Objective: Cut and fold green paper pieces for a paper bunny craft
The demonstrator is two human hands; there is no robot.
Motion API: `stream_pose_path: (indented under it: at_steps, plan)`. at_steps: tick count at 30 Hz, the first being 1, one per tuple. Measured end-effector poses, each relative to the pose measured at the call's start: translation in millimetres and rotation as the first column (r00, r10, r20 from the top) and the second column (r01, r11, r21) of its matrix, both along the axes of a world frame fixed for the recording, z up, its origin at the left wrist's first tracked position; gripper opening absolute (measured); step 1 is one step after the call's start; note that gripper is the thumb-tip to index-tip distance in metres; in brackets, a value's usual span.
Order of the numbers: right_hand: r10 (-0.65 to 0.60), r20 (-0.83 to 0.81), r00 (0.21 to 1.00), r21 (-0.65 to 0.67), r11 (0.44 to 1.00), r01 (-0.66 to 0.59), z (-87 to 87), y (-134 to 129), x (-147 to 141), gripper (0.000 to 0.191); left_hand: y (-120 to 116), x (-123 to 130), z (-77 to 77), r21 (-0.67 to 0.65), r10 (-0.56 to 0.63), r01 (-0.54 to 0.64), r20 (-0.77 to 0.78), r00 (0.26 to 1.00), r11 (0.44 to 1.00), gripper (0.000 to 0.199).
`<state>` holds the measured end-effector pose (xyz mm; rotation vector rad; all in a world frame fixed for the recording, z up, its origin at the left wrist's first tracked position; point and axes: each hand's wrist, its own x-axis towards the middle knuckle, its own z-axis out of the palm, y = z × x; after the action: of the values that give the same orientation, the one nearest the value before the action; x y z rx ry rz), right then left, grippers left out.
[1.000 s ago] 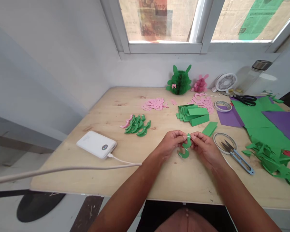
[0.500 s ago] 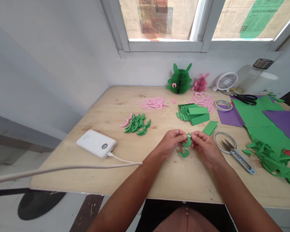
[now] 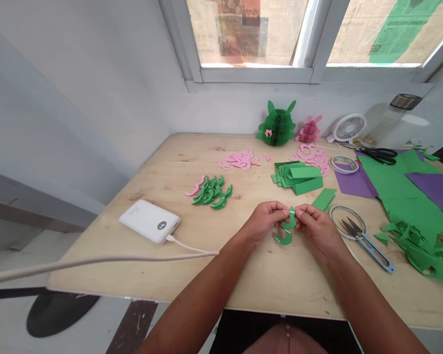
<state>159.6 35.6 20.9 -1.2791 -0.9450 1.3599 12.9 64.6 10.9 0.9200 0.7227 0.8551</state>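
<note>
Between my two hands hangs a curvy green paper cutout (image 3: 287, 239) with small white strips on it, likely tape. My left hand (image 3: 268, 220) pinches its upper end from the left. From the right, the fingertips of my right hand (image 3: 313, 223) close on the same upper end. The lower curl hangs free just above the table. Right of my right hand lie a roll of tape (image 3: 331, 212) and blue-handled thread snips (image 3: 374, 250), their blades across the roll. A folded green paper strip (image 3: 324, 198) rests just beyond my right hand.
Similar green cutouts (image 3: 210, 191) are piled at left, near a white power bank (image 3: 149, 220) with a cable. Pink cutouts (image 3: 238, 160), green strips (image 3: 299, 177), a green honeycomb-paper figure (image 3: 278, 127), a small fan (image 3: 349, 128) and black scissors (image 3: 378, 155) stand or lie farther back. Green scraps (image 3: 417, 246) lie right.
The view has shifted slightly, so everything sits a little lower and to the right. Both hands keep their pinch at the top of the green cutout, with hardly any movement.
</note>
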Motion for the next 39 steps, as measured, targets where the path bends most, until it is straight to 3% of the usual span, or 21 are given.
stream_pose_path:
  at_steps: [10, 14, 17, 20, 23, 39]
  plan:
    - [-0.077, 0.086, 0.993, 0.026, 0.997, 0.076, -5.6, 1.2, 0.2, 0.025, -2.0, 3.8, 3.4, 0.102, 0.07, -0.062, -0.077, 0.995, 0.993, 0.02]
    - [-0.109, 0.115, 0.987, 0.034, 0.994, 0.106, -5.4, 1.5, 1.0, 0.024, -3.0, 6.9, 4.0, 0.179, 0.212, -0.187, -0.128, 0.969, 0.966, 0.014]
    - [-0.142, 0.135, 0.981, 0.045, 0.99, 0.137, -5.8, 1.3, 1.8, 0.023, -5.6, 8.6, 4.9, 0.377, 0.333, -0.234, -0.222, 0.916, 0.896, 0.011]
    - [-0.159, 0.148, 0.976, 0.053, 0.987, 0.153, -5.9, 0.9, 2.0, 0.023, -8.9, 9.6, 5.3, 0.617, 0.41, -0.142, -0.317, 0.855, 0.774, 0.011]
    - [-0.173, 0.167, 0.971, 0.049, 0.985, 0.167, -4.7, 0.2, 1.1, 0.024, -10.7, 10.0, 4.1, 0.702, 0.444, -0.069, -0.369, 0.817, 0.709, 0.016]
    - [-0.15, 0.219, 0.964, 0.141, 0.983, 0.121, -1.4, -1.2, -2.8, 0.024, -9.6, 10.4, 4.1, 0.7, 0.401, 0.115, -0.527, 0.75, 0.704, 0.017]
